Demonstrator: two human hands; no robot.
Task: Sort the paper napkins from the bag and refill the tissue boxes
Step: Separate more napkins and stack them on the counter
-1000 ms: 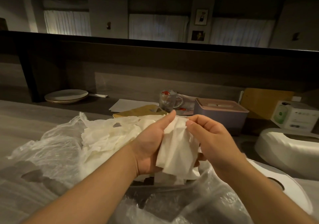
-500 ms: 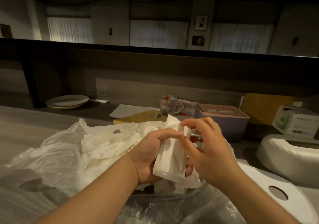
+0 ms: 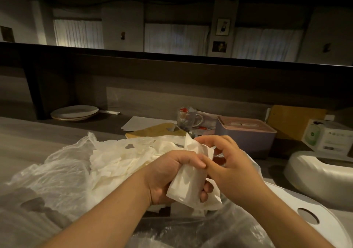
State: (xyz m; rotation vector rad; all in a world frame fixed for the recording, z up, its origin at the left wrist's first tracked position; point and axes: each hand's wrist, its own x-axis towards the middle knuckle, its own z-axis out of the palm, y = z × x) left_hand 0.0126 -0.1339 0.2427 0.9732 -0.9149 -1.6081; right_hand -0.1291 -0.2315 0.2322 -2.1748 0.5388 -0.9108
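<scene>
My left hand (image 3: 168,179) grips a folded white napkin (image 3: 188,182) upright, thumb across its front and fingers curled behind. My right hand (image 3: 229,163) pinches the napkin's upper edge at its top right corner. Below and left lies a clear plastic bag (image 3: 55,173) with a heap of crumpled white napkins (image 3: 118,159) on it. A purple tissue box with a pink lid (image 3: 246,135) stands behind my right hand. A white rounded tissue box shell (image 3: 321,173) sits at the right, and its flat white lid with an oval hole (image 3: 309,217) lies near my right forearm.
A stack of plates (image 3: 75,112) rests at the back left under a dark raised counter. Papers and a brown envelope (image 3: 158,132), a glass mug (image 3: 188,117), a cardboard sheet (image 3: 298,121) and a white product carton (image 3: 328,137) crowd the back right.
The napkin has been folded narrower between my hands. My left thumb has closed over its front, and my right hand has shifted from the side to the top edge.
</scene>
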